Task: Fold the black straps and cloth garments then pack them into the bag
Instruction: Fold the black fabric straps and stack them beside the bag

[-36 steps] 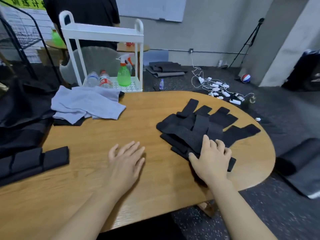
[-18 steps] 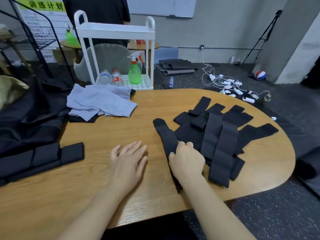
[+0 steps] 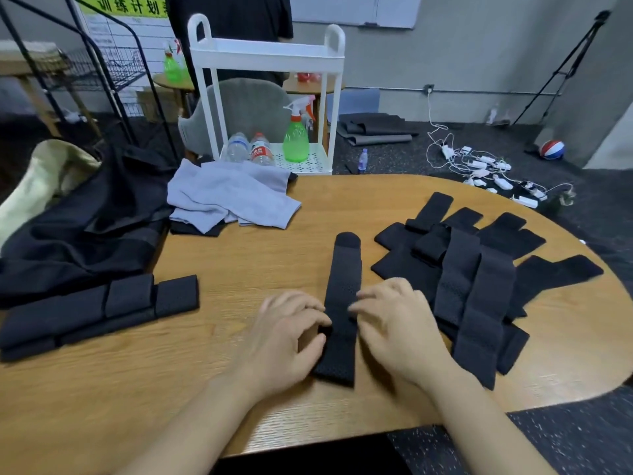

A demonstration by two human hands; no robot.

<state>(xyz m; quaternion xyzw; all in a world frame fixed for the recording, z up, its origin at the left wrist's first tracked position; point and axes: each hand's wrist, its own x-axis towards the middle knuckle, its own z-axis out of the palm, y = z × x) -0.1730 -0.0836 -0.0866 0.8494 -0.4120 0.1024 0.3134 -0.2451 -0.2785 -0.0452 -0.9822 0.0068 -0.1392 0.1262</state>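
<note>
Head view: we have one strap (image 3: 342, 303) laid lengthwise on the table (image 3: 239, 262), apart from the strap pile (image 3: 479, 282) on its right. Our left hand (image 3: 284, 341) pinches its left edge with curled fingers; our right hand (image 3: 397, 323) touches its right edge, grip blurred. Folded straps (image 3: 102, 310) and grey cloth (image 3: 229, 197) lie left.
</note>
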